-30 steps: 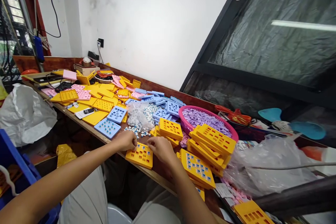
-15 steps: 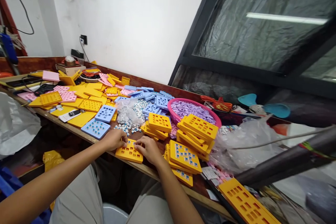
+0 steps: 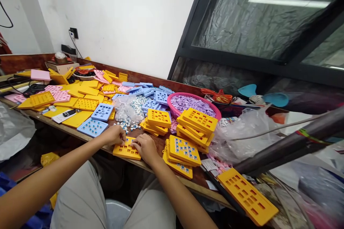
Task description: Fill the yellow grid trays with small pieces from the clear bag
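Note:
A yellow panel with square holes [image 3: 127,153] lies at the table's front edge between my hands, a few small blue-and-white pieces set in its far row. My left hand [image 3: 115,135] is closed in a pinch over the panel's far left corner; whatever is between its fingertips is too small to make out. Opposite it, my right hand [image 3: 146,147] has its fingers bent and pressed together at the panel's far right part, their tips partly hidden. Just beyond, loose blue-and-white pieces [image 3: 128,123] lie heaped beside a clear plastic bag [image 3: 124,109].
Right of my hands stand stacks of yellow panels [image 3: 185,150] and a pink basket [image 3: 219,111] of purple pieces. Blue panels [image 3: 92,127] lie at the left, before many yellow and pink ones. A dark slanted pole [image 3: 268,154] crosses the right side.
The whole view has shifted, so things sit slightly further left and higher. Both hands stay at the same yellow panel, with only small finger movements.

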{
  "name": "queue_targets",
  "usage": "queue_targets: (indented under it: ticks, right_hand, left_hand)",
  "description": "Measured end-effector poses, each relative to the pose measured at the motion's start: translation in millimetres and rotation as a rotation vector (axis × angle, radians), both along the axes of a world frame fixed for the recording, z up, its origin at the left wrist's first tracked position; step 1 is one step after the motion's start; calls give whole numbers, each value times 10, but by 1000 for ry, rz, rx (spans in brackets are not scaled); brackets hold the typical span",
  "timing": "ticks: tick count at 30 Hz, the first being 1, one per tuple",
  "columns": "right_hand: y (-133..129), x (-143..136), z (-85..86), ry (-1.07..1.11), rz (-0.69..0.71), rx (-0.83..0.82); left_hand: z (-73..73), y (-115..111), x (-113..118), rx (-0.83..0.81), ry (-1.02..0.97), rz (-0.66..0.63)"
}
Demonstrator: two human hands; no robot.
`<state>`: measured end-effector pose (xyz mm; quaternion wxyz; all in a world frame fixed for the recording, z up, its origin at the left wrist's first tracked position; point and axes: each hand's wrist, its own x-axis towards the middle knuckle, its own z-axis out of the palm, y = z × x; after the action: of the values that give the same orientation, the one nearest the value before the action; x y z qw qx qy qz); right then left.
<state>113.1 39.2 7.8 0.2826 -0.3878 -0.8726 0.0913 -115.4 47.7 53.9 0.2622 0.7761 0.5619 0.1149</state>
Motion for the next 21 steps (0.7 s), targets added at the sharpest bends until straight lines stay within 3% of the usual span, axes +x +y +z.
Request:
queue_targets:
  ticks: [3, 6, 12, 17, 21]
  right_hand:
    - [-22, -6, 13, 29, -1, -19]
    - [-49, -10, 53, 36, -21, -54]
    - [-85, -22, 92, -41, -45, -42]
    - [-206, -9, 171, -268, -47, 78]
    - [-415, -33, 281, -408, -31, 120]
  left_hand:
    - [-58, -112, -11, 78, -7, 104]
    - [-103, -280, 41, 221, 108, 163]
    - [-181, -618, 93, 650, 364, -201]
    - [-284, -807, 90, 751, 316, -206]
    - [-369, -806, 72, 725, 251, -175]
